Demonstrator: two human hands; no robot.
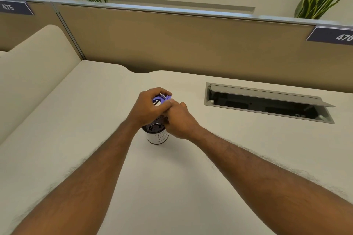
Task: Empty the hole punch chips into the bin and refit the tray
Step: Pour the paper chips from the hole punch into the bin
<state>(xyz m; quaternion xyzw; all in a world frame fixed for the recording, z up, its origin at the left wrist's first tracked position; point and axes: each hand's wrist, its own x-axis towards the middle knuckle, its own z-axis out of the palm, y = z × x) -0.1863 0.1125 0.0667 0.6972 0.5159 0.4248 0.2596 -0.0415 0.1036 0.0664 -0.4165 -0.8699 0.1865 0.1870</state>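
A small purple hole punch (162, 99) with metal parts is held above a little round bin (158, 137), a black mesh cup with a white label, standing mid-desk. My left hand (148, 108) wraps around the punch from the left. Pressed against it from the right, my right hand (178, 120) pinches the punch's lower edge with its fingertips. Both hands cover most of the punch, so its tray is hidden. Dark specks lie inside the bin's rim.
A cream desk (172, 177) spreads all around. To the right is a recessed cable box (267, 105) with its lid raised. A tan partition (172, 40) closes off the back, with plants behind it. A cushioned panel (34, 66) rises at the left.
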